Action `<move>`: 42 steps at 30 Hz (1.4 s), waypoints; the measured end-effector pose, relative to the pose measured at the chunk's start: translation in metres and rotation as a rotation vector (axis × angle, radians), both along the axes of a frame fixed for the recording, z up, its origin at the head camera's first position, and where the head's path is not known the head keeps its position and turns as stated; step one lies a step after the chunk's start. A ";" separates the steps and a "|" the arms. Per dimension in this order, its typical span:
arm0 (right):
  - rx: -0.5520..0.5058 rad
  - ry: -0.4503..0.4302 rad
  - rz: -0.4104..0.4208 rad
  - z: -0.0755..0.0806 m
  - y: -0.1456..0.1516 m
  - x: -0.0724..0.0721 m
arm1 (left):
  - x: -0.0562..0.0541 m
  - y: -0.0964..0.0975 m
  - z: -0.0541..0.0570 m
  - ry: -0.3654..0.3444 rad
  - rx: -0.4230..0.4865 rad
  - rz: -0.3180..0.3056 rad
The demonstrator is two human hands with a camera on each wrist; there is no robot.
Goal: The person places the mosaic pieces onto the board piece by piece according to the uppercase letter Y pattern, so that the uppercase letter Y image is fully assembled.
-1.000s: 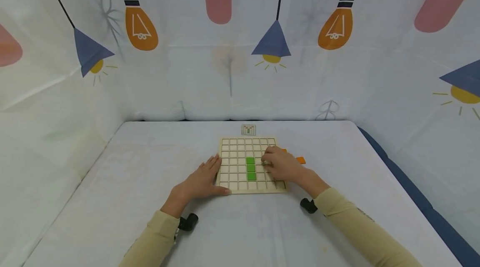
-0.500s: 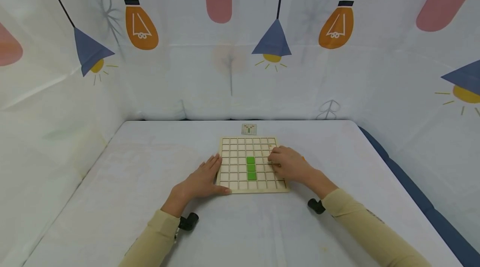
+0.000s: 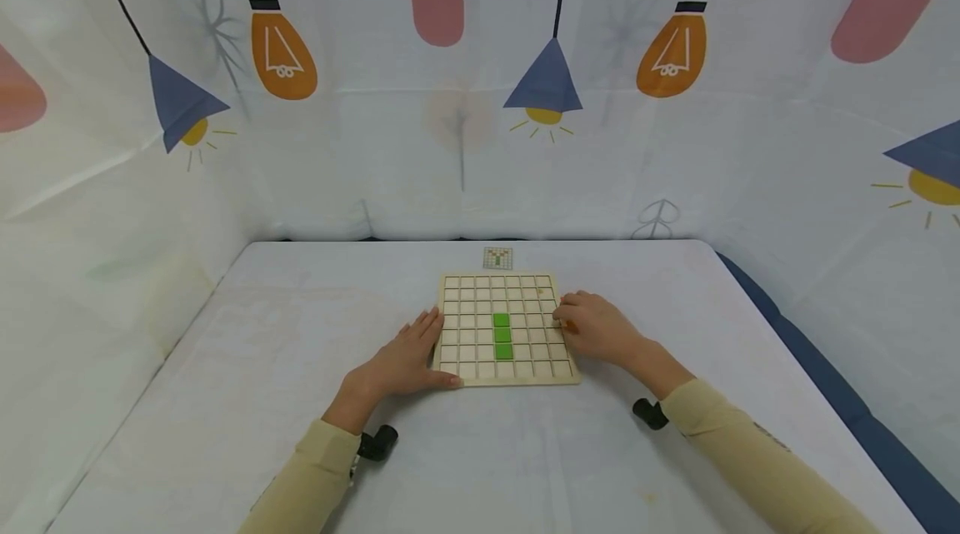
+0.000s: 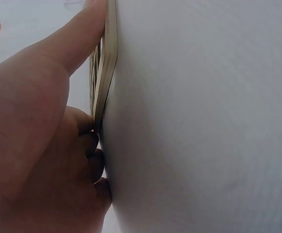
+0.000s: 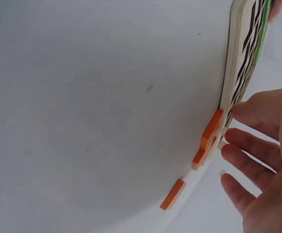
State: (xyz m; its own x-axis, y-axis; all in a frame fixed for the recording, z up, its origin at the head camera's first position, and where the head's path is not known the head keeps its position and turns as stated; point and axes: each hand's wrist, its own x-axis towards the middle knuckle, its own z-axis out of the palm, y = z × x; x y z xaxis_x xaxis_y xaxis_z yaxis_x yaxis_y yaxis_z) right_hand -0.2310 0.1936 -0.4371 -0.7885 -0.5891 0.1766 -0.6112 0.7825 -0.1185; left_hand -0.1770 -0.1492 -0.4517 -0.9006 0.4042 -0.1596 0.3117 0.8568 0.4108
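The right hand (image 3: pixel 596 326) is drawing off the one board (image 3: pixel 465 296), fingers parted, grasping nothing, apparently shifting work to the orange tiles (image 5: pixel 172 195): three are showing beside it on the tabletop (image 3: pixel 480 451). The left hand (image 3: pixel 408 359), straight-fingered, is bracing the board. Three green tiles (image 3: pixel 502 336) are filling one column; one card (image 3: pixel 498 258) is lying beyond.

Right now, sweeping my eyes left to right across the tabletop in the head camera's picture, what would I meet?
Left sleeve → left hand → column of three green tiles on the gridded board → right hand → right sleeve.
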 end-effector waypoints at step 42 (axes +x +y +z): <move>0.018 -0.062 -0.103 -0.004 0.011 0.004 | 0.002 0.000 0.002 -0.005 0.006 0.004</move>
